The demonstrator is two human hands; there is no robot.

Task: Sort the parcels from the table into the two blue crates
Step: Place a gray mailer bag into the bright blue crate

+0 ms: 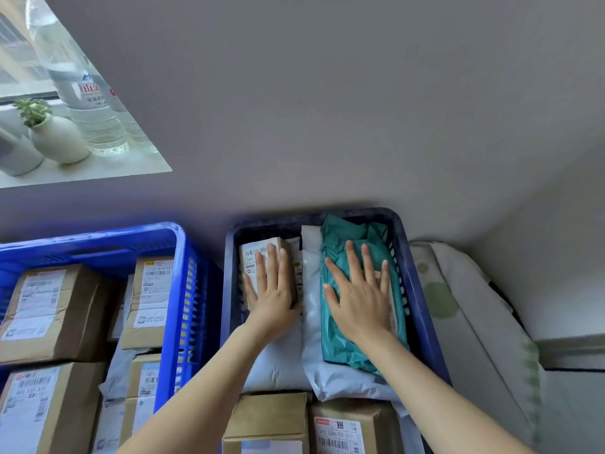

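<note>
In the right crate your right hand lies flat on the teal mailer and your left hand flat on the small box, neither gripping, so pressing hard may crush their contents or tip the box.

Rt crate packed full; lt crate too; wall close behind.
</note>
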